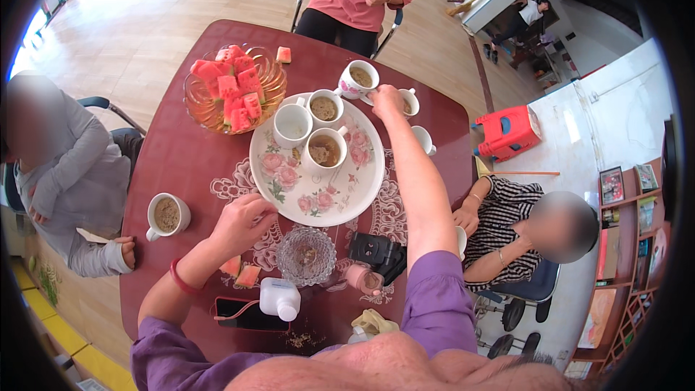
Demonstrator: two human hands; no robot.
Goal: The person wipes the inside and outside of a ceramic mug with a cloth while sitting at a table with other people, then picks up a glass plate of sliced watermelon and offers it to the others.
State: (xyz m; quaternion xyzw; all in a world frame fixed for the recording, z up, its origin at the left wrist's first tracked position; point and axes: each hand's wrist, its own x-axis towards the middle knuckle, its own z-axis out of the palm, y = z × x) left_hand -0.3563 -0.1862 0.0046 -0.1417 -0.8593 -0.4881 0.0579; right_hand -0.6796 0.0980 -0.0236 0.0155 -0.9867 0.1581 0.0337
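My right hand [389,101] reaches across the table, its fingers closed at the handle of a white mug [359,80] with pink flowers and a brownish drink inside. That mug stands at the far edge of a round floral tray [347,199]. On the tray are a mug with pale contents [292,124], a mug with a grainy brown drink [325,107] and a mug of darker tea [325,150]. My left hand [243,223] hovers by the tray's near left edge, fingers loosely bent, with nothing visible in it.
A glass bowl of watermelon [235,90] stands far left, a filled mug [168,214] near left. Nearer me are a glass ashtray [306,255], white bottle [279,298], phone [250,315] and black case [378,252]. People sit left, right and across; more mugs [423,140] line the right.
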